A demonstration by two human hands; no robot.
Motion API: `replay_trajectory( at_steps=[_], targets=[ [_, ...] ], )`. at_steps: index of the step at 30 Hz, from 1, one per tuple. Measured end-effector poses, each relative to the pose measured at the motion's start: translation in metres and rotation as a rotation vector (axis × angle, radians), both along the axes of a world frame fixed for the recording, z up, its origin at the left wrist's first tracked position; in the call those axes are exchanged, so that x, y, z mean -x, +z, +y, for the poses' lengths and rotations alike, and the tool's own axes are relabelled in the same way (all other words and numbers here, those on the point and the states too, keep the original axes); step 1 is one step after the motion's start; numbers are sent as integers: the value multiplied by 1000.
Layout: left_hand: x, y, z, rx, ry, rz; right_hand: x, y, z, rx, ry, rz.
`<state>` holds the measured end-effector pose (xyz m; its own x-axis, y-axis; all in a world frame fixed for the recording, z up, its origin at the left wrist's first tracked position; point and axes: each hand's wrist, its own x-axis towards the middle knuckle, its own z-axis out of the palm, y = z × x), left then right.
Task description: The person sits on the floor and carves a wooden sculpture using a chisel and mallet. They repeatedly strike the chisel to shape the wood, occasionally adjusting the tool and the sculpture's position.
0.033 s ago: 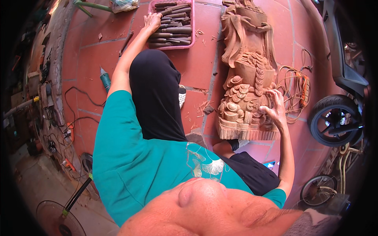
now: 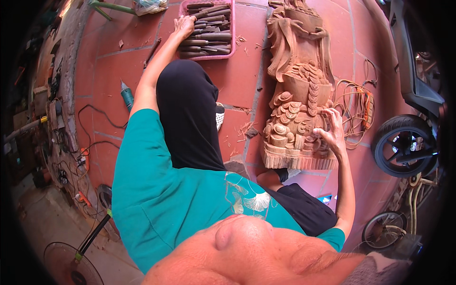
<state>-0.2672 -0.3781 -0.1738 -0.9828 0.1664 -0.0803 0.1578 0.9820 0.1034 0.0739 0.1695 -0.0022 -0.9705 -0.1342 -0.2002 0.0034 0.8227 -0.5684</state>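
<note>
At the far left of the carving area, a pink plastic basket [image 2: 232, 28] holds many dark, slim hand tools [image 2: 211, 36] that look like carving chisels. My left hand [image 2: 184, 25] reaches over the basket's left rim, its fingers bent against the tool ends; what they grip, if anything, is hidden. To the right lies a carved wooden statue [image 2: 299, 90], with draped robes, a string of round coins and a flat-cut base. My right hand [image 2: 332, 132] rests at the statue's lower right side, thumb and fingers spread apart, with nothing held.
A teal power tool [image 2: 127, 96] and its dark cord lie on the red tiles at left. Orange cable with a power strip [image 2: 368, 110] sits right of the statue. A black wheel [image 2: 404, 145] stands further right. Wood chips [image 2: 245, 130] lie between basket and statue; a fan [image 2: 71, 263] is lower left.
</note>
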Motion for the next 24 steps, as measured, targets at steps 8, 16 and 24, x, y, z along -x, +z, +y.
replay_trajectory(
  at_steps=[8,16,24],
  targets=[
    [6,-4,-20,-100,-66,14,7,-2,-1,-1,3,19],
    [-21,-7,-41,-197,-64,132,8,-3,-1,24,-12,3],
    [-53,24,-39,-255,-28,135,4,-9,4,4,-9,0]
  ],
)
